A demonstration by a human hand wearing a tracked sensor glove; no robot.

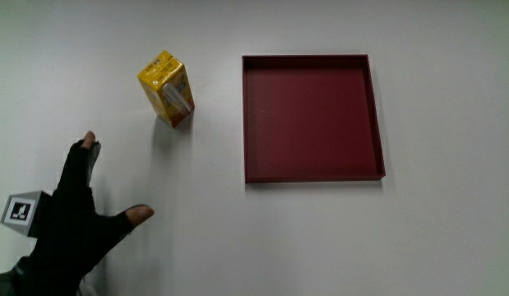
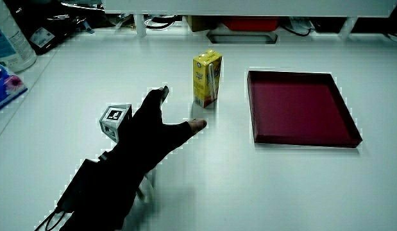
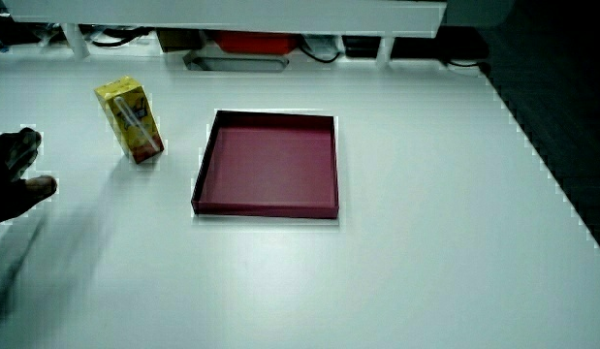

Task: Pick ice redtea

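The yellow ice red tea carton (image 1: 166, 88) stands upright on the white table (image 1: 320, 238), beside the empty dark red tray (image 1: 312, 117). The hand (image 1: 80, 214) hovers nearer the person than the carton, fingers spread, holding nothing, well apart from it.
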